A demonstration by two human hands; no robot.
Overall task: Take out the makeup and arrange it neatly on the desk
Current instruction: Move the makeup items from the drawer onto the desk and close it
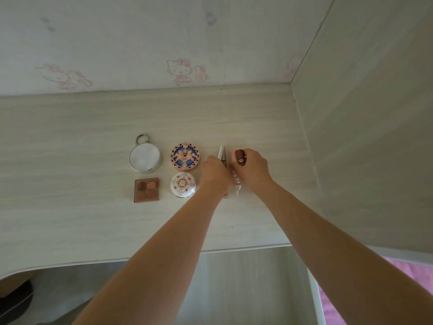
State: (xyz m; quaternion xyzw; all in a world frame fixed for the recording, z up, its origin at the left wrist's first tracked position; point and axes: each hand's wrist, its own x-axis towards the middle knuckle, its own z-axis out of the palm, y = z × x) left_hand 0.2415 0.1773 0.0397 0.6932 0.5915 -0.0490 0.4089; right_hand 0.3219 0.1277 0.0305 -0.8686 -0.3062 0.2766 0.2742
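Four makeup cases lie in a square on the pale desk (pixel 70 141): a round silver compact with a ring (pixel 144 158), a blue and gold round compact (pixel 185 157), a brown eyeshadow palette (pixel 147 190) and a white floral compact (pixel 183 185). To their right, my left hand (pixel 216 171) holds a slim white tube (pixel 221 152) that points away from me. My right hand (pixel 251 170) grips a dark brown lipstick (pixel 240 157) beside it. A pink and white patterned item (pixel 235 181) lies between and under the hands, mostly hidden.
A wall with faint pink cartoon stickers (pixel 180 70) stands behind the desk. A tall pale side panel (pixel 363 137) closes the right side. The desk's front edge (pixel 164 255) runs below my forearms. A dark object (pixel 14 299) sits at the lower left.
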